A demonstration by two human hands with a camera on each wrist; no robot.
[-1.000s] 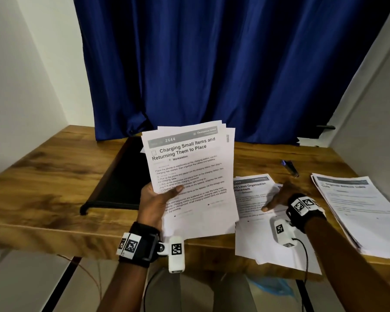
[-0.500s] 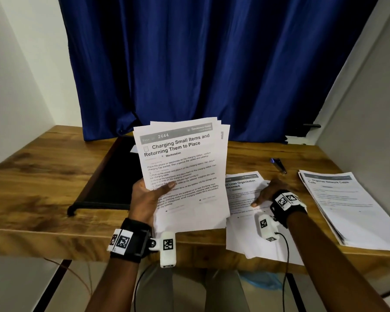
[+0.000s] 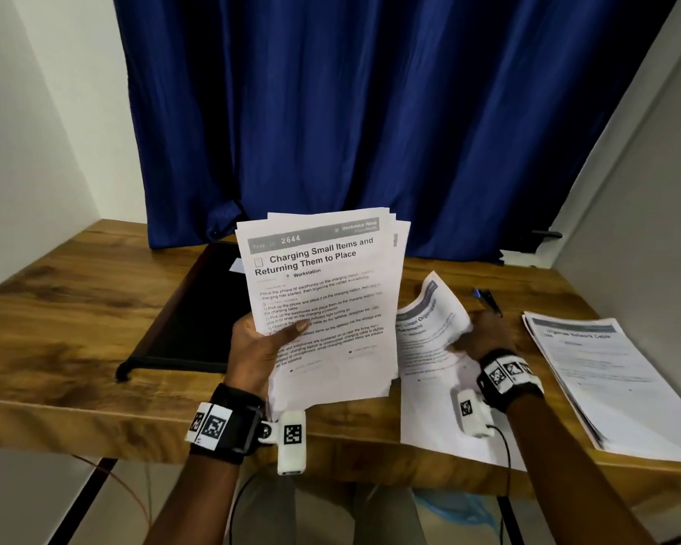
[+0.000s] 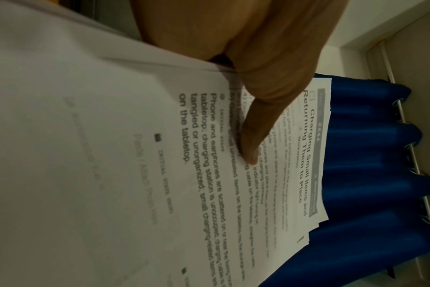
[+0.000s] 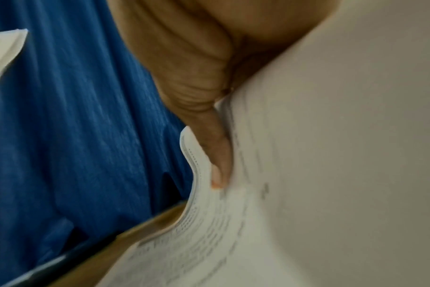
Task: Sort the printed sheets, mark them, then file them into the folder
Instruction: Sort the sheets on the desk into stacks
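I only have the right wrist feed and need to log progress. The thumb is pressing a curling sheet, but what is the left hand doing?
Observer: The left hand holds a stack of sheets upright over the table's near edge, thumb across the top page.
Operator: What is that page titled?
Observer: "Charging Small Items and Returning Them to Place", number 2644.
Operator: Where is the pen?
Observer: The pen lies on the table just beyond the right hand and its curled sheet.

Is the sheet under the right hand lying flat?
No. The sheet curls up off the table; the right hand pinches its lifted edge.
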